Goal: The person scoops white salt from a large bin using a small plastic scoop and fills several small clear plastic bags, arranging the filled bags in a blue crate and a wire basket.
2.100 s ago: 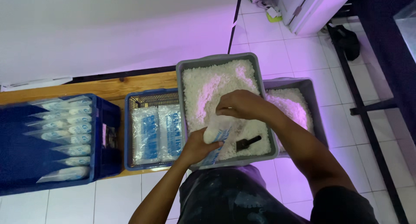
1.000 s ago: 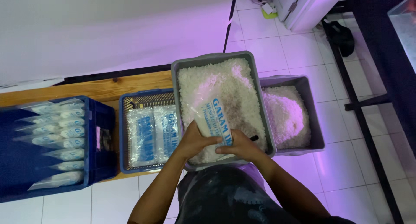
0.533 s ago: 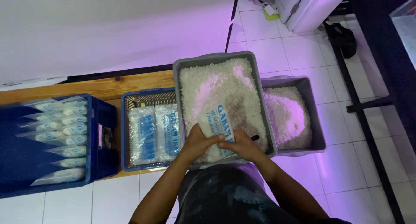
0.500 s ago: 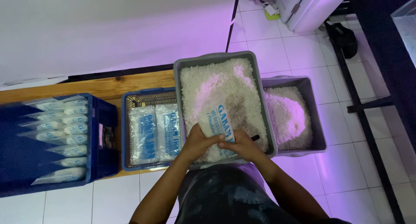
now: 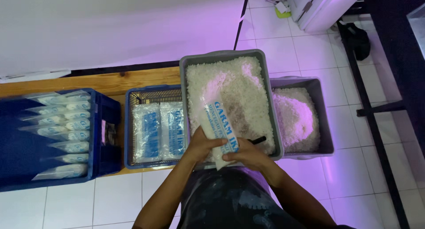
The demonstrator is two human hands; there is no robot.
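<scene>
Both the left hand (image 5: 201, 145) and right hand (image 5: 248, 154) clasp the bottom of a filled clear bag (image 5: 219, 128), hiding its lower end, above the gray tub (image 5: 272, 118) of white grains, whose near rim is covered.

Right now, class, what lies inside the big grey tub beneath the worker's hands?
The grey tub holds white coarse grains and a dark handle. The held bag and both hands cover the near part.

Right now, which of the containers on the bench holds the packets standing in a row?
The dark blue crate at far left; its filled packets stand in a row.
</scene>
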